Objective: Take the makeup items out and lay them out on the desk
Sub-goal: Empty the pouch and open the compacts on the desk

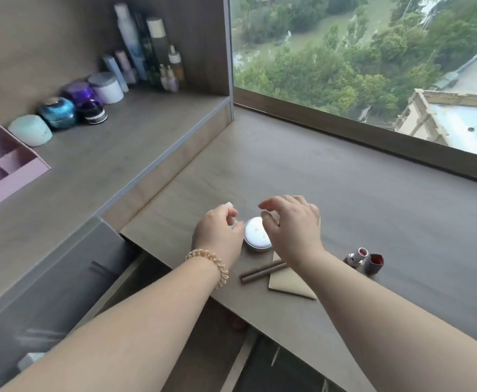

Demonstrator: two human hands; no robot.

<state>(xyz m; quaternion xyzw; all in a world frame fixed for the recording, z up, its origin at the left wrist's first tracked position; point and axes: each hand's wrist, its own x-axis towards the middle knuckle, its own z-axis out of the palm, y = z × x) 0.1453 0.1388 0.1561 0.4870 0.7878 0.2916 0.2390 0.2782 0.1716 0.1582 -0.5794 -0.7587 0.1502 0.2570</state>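
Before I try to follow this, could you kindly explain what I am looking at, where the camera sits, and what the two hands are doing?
No machine here: a person wears a camera on the head, looking down at their own bare arms. The left hand, with a coil band on its wrist, pinches something small that I cannot identify. The right hand hovers open over a round white-topped compact. On the desk also lie a brown pencil, a tan packet and an opened red lipstick. Jars and bottles stand on the higher shelf at left.
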